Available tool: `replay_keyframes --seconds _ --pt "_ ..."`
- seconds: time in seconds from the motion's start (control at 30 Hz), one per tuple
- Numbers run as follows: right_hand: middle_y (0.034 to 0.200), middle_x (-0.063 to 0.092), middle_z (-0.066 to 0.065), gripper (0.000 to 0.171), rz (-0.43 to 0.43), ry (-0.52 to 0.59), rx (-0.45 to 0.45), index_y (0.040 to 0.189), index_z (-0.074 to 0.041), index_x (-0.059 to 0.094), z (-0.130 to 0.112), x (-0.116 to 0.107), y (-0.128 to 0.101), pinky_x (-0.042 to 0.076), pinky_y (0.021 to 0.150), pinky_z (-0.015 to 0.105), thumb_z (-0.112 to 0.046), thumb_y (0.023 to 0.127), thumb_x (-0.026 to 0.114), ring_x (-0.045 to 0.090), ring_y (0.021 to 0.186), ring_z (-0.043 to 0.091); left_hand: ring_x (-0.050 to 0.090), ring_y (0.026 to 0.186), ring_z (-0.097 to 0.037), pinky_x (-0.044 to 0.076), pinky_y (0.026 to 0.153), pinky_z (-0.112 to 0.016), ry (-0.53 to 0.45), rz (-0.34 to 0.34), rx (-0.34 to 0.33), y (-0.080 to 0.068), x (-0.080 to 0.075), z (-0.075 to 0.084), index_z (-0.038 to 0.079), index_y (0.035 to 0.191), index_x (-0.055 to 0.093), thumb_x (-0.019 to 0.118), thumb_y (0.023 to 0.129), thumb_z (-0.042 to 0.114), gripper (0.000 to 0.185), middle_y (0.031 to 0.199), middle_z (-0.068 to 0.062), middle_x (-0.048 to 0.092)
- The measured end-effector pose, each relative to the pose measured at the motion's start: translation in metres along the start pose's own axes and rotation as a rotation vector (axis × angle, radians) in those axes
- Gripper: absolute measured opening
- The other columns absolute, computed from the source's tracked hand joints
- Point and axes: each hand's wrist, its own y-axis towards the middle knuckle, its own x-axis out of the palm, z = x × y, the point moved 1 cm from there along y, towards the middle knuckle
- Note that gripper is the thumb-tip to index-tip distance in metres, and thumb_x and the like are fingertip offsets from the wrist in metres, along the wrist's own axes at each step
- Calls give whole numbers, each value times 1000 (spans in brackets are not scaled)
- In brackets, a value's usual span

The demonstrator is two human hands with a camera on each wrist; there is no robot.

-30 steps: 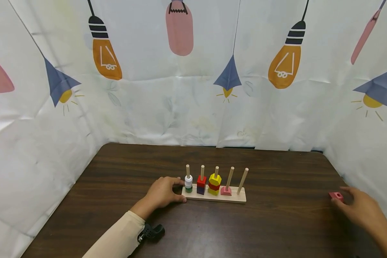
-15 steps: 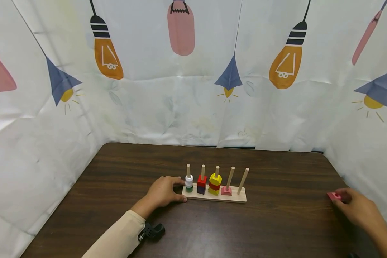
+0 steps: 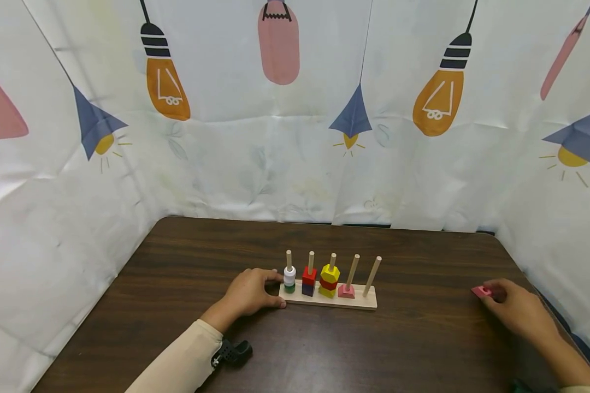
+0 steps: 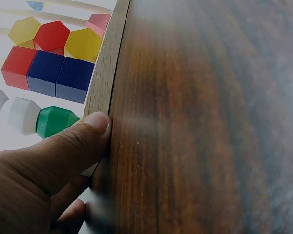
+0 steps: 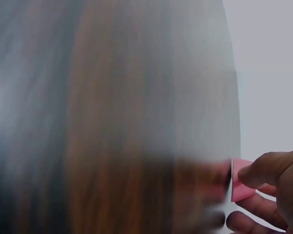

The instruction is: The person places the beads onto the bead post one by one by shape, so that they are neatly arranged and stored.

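The left hand (image 3: 248, 293) grips the left end of the wooden peg board (image 3: 327, 299), thumb pressed against its front edge, beside the white and green beads (image 3: 289, 279) on the first peg. Well apart, near the table's right edge, the right hand (image 3: 513, 311) pinches a pink block (image 3: 482, 291) in its fingertips; the blurred wrist view suggests a triangular piece.

A dark wood-grain surface (image 3: 423, 349) with rounded far corners stands inside a white curtain (image 3: 255, 164) that wraps its far, left and right edges. The curtain is printed with orange bulbs, blue lamps and pink shapes. The light is even and bright.
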Motion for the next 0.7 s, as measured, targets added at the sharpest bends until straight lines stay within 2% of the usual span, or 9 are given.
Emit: replay_keyframes --seconds 0.27,0.43,0.7 --pt "112 71 26 45 19 37 -76 127 4 63 -38 4 3 51 72 59 -29 97 71 68 99 46 58 126 -40 45 102 -58 -7 -4 -3 1 0 1 29 117 79 94 71 43 51 134 -7 67" --pt "108 72 21 38 57 49 -168 124 -1 65 -67 1 3 53 69 56 -23 95 74 69 94 42 57 127 -41 44 102 -58 -9 -4 -6 1 0 1 30 117 79 94 70 43 51 135 -6 67" --pt "105 74 14 29 100 73 -275 120 -8 68 -105 -9 6 48 60 37 -19 94 75 69 78 22 57 126 -41 44 102 -59 -5 -2 -4 1 0 0 30 116 79 94 70 43 51 135 -6 67"
